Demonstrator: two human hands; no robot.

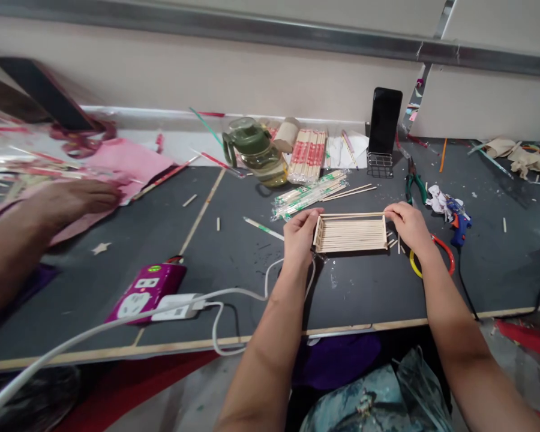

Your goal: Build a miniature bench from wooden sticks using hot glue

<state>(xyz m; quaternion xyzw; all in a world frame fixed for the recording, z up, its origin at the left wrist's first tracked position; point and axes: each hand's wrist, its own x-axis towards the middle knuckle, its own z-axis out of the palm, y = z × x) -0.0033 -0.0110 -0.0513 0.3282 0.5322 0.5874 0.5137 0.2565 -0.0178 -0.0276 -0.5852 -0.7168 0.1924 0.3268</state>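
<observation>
A small rectangular tray built of thin wooden sticks is held between my hands, just over the dark tabletop. My left hand pinches its left end, thumb and fingers at the upper corner. At the far right corner, my right hand grips the frame with its fingertips. Short stick pieces lie between the tray and my right hand. Beyond the tray are loose sticks and chopsticks in green-printed wrappers.
A co-worker's hand rests over pink paper at left. A purple power strip with a white cable lies near the front edge. Behind stand a glass jug and a phone. Pliers, a glue gun and scissors are at right.
</observation>
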